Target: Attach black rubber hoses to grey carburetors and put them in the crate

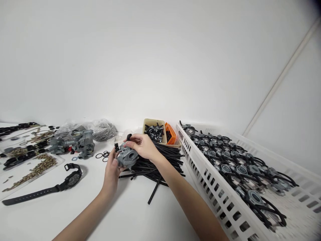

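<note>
Presently, left hand (112, 169) and right hand (141, 145): grip pinching cast-metal carburetor (125, 161). Slotted crate (220, 182) holds more; cream bin (153, 121), black-grey parts (155, 132).

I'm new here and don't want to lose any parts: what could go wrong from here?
The carburetor, held up by the left hand and right hand near the loose tubes, might slip and scatter some of them. The small black rings lie loose near the left hand, so a stray knock could send them rolling. The watch lies further left; a wide arm swing might bump it.
</note>
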`<state>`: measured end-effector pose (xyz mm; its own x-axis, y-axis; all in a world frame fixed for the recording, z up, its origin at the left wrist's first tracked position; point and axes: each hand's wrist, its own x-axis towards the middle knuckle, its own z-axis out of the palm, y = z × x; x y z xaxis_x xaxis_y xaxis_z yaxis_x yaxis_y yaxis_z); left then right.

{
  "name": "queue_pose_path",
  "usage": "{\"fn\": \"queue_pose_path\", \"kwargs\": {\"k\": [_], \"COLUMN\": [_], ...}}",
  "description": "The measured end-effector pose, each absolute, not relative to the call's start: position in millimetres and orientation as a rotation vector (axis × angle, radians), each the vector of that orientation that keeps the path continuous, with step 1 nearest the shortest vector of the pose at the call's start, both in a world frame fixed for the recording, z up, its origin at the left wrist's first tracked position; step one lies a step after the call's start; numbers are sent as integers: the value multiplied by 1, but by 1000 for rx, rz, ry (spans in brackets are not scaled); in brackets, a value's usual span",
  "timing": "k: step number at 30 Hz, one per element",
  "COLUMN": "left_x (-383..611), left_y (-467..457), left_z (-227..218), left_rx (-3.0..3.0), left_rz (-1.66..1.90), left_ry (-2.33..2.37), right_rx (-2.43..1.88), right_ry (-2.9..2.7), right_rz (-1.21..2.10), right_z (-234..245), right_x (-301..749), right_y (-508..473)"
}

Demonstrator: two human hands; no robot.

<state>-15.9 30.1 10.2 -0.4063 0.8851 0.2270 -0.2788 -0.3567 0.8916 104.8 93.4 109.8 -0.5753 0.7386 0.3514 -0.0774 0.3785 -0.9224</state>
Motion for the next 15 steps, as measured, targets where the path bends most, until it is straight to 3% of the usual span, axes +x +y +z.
{"fn": "queue_pose_path", "kwargs": {"k": [9, 15], "left_x": [-10, -7], "left_y": [20, 18], "left_z": [12, 21], "left_rx": [649, 553], "left_rz": [1592, 1534], "left_ry": [798, 754], "right_rx": [-532, -682], "right_ry": [-2068, -2150], "right_rz": [1447, 1032], "right_z": [116, 121], "right_x": [113, 125], "right_y": [84, 99]}}
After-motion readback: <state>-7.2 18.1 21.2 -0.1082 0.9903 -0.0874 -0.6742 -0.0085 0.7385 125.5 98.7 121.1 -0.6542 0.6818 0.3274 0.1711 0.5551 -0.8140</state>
